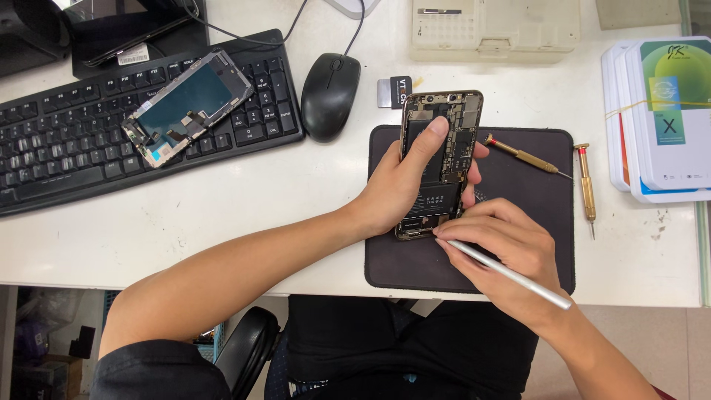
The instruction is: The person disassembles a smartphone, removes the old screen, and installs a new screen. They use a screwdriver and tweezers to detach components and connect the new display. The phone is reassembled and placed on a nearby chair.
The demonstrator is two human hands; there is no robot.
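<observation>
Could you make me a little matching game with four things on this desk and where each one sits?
Things:
1. opened phone
2. detached screen
3. computer mouse
4. two brass screwdrivers

Places:
A. lying across the black keyboard
B. on the white desk, between keyboard and mat
C. on the dark mat, held by the left hand
D. at the mat's right edge, beside the stacked boxes

Pairs: 1-C, 2-A, 3-B, 4-D. The right hand holds a silver tool at the phone's lower end.
</observation>
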